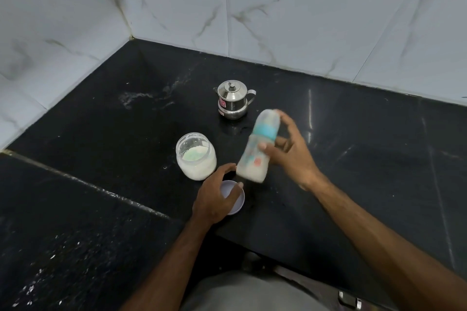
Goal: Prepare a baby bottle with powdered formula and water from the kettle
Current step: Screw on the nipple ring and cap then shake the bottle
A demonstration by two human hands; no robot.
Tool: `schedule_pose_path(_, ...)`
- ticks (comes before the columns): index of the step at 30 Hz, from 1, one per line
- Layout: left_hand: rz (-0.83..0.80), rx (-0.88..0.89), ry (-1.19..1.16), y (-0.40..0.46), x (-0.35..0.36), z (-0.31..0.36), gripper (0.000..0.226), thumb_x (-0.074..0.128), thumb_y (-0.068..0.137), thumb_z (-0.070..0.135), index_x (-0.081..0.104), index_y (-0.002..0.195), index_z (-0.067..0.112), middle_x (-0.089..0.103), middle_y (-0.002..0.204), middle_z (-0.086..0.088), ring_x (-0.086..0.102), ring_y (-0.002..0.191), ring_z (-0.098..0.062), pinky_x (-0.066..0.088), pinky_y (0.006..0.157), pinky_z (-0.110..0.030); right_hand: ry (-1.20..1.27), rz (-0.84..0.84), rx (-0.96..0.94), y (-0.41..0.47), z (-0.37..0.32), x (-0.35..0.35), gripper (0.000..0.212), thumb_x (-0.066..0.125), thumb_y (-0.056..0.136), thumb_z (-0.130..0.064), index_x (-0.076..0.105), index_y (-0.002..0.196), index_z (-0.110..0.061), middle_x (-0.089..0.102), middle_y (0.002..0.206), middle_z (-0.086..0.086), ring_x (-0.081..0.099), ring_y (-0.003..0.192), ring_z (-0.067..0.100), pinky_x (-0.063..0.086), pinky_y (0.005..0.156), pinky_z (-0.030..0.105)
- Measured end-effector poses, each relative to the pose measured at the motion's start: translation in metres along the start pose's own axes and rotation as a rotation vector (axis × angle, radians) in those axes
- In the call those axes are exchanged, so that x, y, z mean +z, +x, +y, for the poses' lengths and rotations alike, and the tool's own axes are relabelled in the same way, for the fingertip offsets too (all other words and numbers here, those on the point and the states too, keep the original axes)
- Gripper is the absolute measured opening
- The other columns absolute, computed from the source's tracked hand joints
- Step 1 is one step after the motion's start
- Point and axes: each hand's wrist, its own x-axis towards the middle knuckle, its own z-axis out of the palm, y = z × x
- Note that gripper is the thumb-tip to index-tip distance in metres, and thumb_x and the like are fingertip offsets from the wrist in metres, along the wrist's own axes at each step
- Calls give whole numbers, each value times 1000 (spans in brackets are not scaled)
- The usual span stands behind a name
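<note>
Left hand [217, 197] curls over lid [233, 199]; right hand [290, 154] grips tilted, blurred bottle [257, 149].

arms: bare, no sleeves | hands [217, 199]: no rings, no watch | lap: grey garment [252, 293]

Black counter [106, 134]; steel kettle [232, 100] beyond right fingers [283, 118]; open powder jar [196, 156] just past left fingers [225, 168]; lid [233, 197] under them.

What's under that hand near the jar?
A round pale lid lies flat on the black counter under the left hand. The hand covers its left part.
</note>
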Motion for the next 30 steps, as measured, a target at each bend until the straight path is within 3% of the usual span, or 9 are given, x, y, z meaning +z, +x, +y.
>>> schedule_pose_path(3,14,0,-2,-1,0,2,47,63,85,46,56,128,28,61,123,21,56,117,2,46,99,-23,185,219,-73,10,-9,-4,79,73,76,-26,29,142,-30,74,104,5,72,98,29,60,68,39)
schedule_pose_path(8,-14,-16,-27,2,0,0,50,66,84,44,55,129,27,62,126,16,58,118,-3,48,99,-31,-71,-74,50,-4,6,7,88,77,73,-21,28,145,-31,72,111,12,71,99,27,60,75,39)
schedule_pose_path(9,-11,-13,-21,1,0,0,49,65,84,45,55,129,27,62,126,15,57,118,-3,48,99,-31,-54,-55,31,-2,5,6,87,77,73,-21,29,144,-31,72,110,11,71,99,27,60,75,40)
schedule_pose_path(12,16,5,8,0,0,2,47,63,85,46,56,128,28,62,123,20,56,117,0,47,100,-29,132,212,-56,11,-8,0,81,74,76,-26,29,143,-28,74,104,9,72,95,29,60,69,41)
schedule_pose_path(14,17,2,4,0,0,2,47,63,85,47,56,128,28,62,123,20,56,118,0,47,100,-30,174,254,-79,13,-8,-1,82,73,77,-27,27,144,-29,74,102,6,72,95,27,60,68,40)
schedule_pose_path(19,-20,-22,-40,2,-1,3,53,67,82,49,54,130,30,63,125,15,59,115,-4,51,97,-35,-65,-119,58,-5,12,6,84,77,75,-17,31,142,-35,73,109,11,71,100,29,59,77,42)
schedule_pose_path(23,11,-8,6,-1,-1,5,47,63,85,47,55,128,30,62,123,19,56,117,1,47,100,-29,139,194,-51,9,-3,-4,75,75,76,-26,33,138,-34,74,106,8,72,97,29,60,68,39)
schedule_pose_path(25,10,-12,1,-1,-1,6,47,62,84,47,55,127,29,62,123,19,56,118,2,47,100,-29,198,246,-69,10,-3,-6,73,75,76,-28,33,135,-38,73,106,8,72,98,29,60,68,41)
schedule_pose_path(30,-25,-26,-22,1,-2,5,57,64,82,50,55,131,22,62,126,14,57,118,-5,49,100,-35,-72,-114,44,-5,12,-2,84,78,73,-19,31,140,-36,73,109,6,72,99,26,59,74,34)
